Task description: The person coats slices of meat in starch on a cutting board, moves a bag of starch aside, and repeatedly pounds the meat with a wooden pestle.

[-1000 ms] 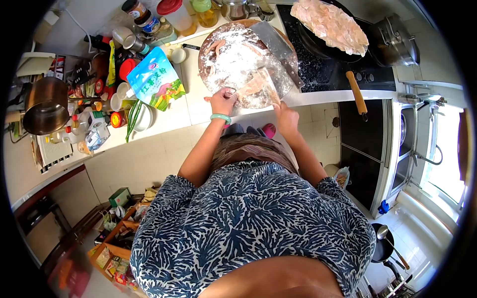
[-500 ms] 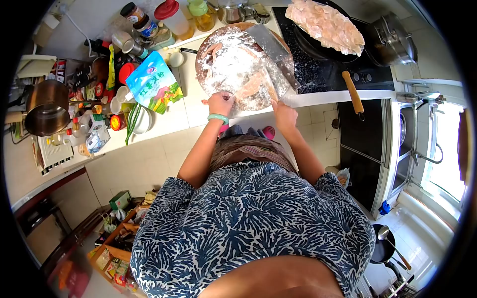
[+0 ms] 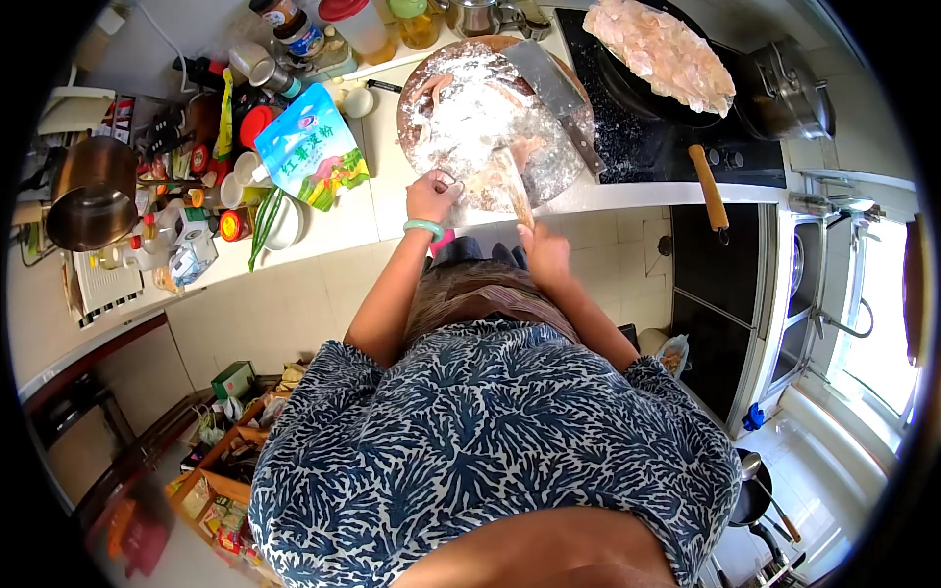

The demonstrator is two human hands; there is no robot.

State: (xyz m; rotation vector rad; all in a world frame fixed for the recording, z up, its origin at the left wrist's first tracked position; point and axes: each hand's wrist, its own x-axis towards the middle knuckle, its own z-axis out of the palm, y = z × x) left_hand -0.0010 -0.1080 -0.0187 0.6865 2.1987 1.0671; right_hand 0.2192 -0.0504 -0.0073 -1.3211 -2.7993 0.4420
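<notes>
Shirt, dark blue and white, patterned; nearest item.
Right hand, bare: closed round the near end of the stick.
Left hand, bare: fingers curled at the board's near left edge; whether they pinch anything cannot be told.
Bangle, pale green, on the left wrist.
Stick, wooden, powder-coated, slanting from the right hand over the board's near edge; far end against the meat.
Meat, pinkish, on the near part of the board, partly behind the stick.
Bowl, white, on the counter at left; scallions across its left side.
Packet, blue, left of the board.
Board, round, brown, strewn with white powder.
Cleaver, flat on the board's right side, handle toward the near edge.
Stove, black, right of the board; on it, a pot and a heap of pale slices over a dark pan.
</notes>
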